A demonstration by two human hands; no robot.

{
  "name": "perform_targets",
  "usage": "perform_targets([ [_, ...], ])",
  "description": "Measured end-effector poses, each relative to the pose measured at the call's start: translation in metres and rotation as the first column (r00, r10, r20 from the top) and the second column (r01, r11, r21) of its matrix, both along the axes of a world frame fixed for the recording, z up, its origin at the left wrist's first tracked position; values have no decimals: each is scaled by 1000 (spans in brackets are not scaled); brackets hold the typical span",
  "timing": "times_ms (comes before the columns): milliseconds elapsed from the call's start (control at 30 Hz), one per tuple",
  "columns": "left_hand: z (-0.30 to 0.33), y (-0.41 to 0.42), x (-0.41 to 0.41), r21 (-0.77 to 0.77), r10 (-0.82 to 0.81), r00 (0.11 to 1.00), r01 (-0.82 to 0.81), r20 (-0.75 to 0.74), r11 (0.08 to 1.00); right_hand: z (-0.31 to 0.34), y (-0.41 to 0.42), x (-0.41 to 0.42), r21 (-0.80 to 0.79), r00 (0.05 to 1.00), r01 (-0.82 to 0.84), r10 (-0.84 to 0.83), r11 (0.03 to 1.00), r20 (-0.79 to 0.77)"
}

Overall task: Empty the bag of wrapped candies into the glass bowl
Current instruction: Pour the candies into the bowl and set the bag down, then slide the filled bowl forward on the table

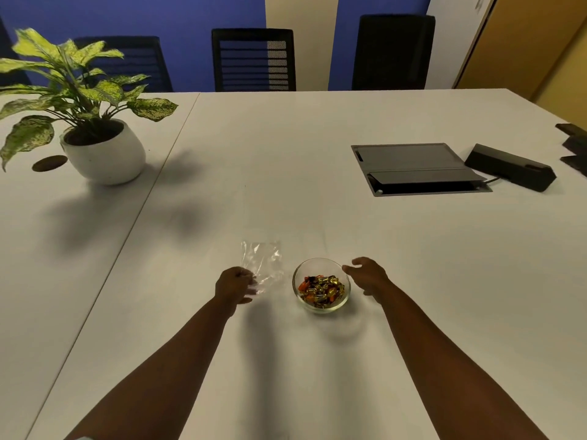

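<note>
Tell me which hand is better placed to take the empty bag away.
The left hand: its fingers already pinch the clear plastic bag. The right hand sits open on the far side of the glass bowl.

candies: gold, orange, dark | bag: clear | plant: green-speckled, white pot | table: white

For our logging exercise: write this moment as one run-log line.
stage: bag emptied | candies: in glass bowl | left hand: holding clear bag | right hand: open, beside bowl
</note>
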State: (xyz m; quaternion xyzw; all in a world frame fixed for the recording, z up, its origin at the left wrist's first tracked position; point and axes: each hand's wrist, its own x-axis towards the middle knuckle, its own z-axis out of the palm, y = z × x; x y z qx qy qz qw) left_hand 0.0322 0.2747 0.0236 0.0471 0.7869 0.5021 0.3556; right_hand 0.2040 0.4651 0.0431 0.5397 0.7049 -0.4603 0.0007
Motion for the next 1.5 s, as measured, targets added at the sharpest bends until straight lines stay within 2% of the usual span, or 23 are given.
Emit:
perform_targets([
  [100,-16,-16,2,-91,5,999,-1,46,996,-2,-6,-1,-64,998,-27,30,998,50],
  [333,-28,-25,7,-248,-67,997,75,41,966,-10,-14,1,-85,994,-41,49,996,95],
  [433,-23,-22,7,-404,-157,988,143,-1,904,-12,-21,0,-74,996,-36,42,997,73],
  [500,-14,-20,7,-537,-253,966,184,-57,823,-14,-24,-1,-62,999,-11,14,998,50],
  [567,-5,-17,9,-680,-358,915,143,-186,719,-15,-25,-3,-45,1000,12,-11,999,23],
  [600,-3,-14,9,-710,-387,881,88,-271,699,-16,-25,-3,-31,1000,12,-12,999,15],
  [633,-1,-10,10,-698,-393,852,48,-344,715,-16,-26,-4,-21,1000,10,-10,1000,12],
  [700,0,0,9,-586,-362,828,51,-429,809,-17,-26,-5,8,1000,0,0,1000,13],
  [767,0,14,8,-389,-277,885,121,-375,913,-18,-25,-7,39,1000,-14,13,999,26],
  [833,3,27,12,-137,-137,978,115,-160,984,-15,-24,-9,41,999,-24,22,999,44],
  [900,6,38,17,46,-101,990,97,94,994,-11,-19,-13,32,998,-43,41,999,50],
  [933,6,44,18,84,-119,976,105,184,991,-11,-15,-16,33,997,-56,54,998,50],
  [1067,10,61,15,151,-156,918,107,364,983,-4,-4,-32,64,986,-144,138,987,91],
  [1167,15,75,10,247,-162,880,53,446,968,0,4,-46,-6,998,-10,10,1000,-58],
  [1367,25,106,-17,277,-154,881,27,447,960,6,22,-83,-136,952,214,-238,967,-193],
  [1500,28,128,-44,273,-134,887,10,442,962,11,39,-109,-230,919,258,-312,938,-242],
])
